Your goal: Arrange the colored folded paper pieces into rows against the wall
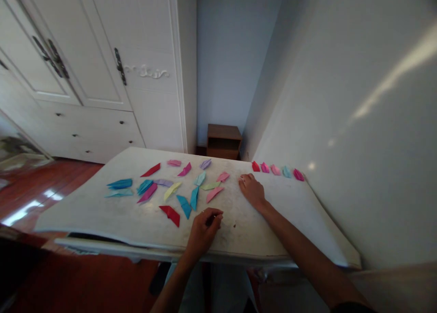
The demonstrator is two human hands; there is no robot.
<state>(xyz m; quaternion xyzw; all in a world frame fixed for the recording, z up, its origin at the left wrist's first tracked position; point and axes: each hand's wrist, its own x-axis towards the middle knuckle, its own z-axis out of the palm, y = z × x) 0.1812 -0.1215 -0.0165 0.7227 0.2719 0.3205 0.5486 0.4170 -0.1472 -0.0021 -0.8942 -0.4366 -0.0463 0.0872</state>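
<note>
Monitor: Report finger state.

Operator: On the left hand [205, 227], I read the fingers as curled, thumb tip close to index tip; I am unable to confirm whether anything is pinched there. On the right hand [251, 191], the fingers sit close together and bend down toward the tabletop [273, 217]; I cannot determine whether they grip anything.

Monitor: Locate the nearest folded papers. State each long axis.

Operator: Just beyond the left hand lies a long pink paper [215, 194], axis from near left to far right. To the left of that hand, a red paper [170, 215] runs from far left to near right; a blue paper [184, 206] follows a similar but steeper diagonal. Near the right fingertips, on their left, a short pink paper [223, 177] slants from near left to far right.

Monitor: Report the outer area.

Operator: Past the right hand, a row of five folded papers [275, 169] follows the far edge, near the glossy wall [341, 167]. Beyond the edge, I see a brown cabinet [224, 131] and, at left, a white wardrobe [153, 108].
</note>
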